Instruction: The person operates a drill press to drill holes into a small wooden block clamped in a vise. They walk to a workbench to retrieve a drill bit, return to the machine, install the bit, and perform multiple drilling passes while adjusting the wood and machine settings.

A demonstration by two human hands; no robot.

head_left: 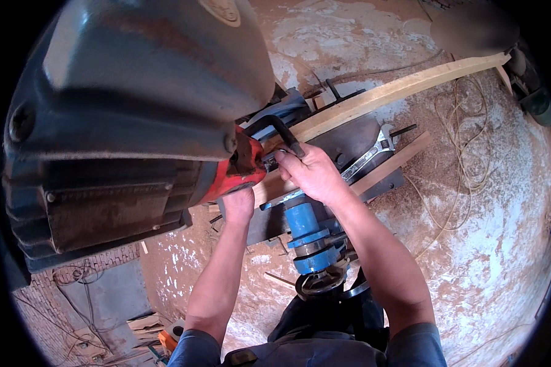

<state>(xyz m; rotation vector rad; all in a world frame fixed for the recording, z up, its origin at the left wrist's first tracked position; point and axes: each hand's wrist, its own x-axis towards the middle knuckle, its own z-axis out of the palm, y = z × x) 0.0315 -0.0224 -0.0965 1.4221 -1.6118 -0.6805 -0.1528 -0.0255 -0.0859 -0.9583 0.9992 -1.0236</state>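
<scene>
A large dark motor housing (134,73) with a red end section (236,174) fills the upper left. My right hand (306,168) is closed at the red section, beside the lower end of a bent black bar (278,128); what its fingers hold is too small to make out. My left hand (239,199) reaches up beneath the red section, its fingers hidden. An adjustable wrench (373,153) lies on a dark metal table (355,134) beside a wooden strip (395,159). Below stands a blue cylindrical machine part (303,226) with a handwheel (321,284).
A long pale timber (410,82) crosses the table toward the upper right. The dusty floor (465,263) carries loose looped cords (465,171). Wood scraps (144,330) lie at lower left near a brick wall (52,300). A green object (539,107) is at the right rim.
</scene>
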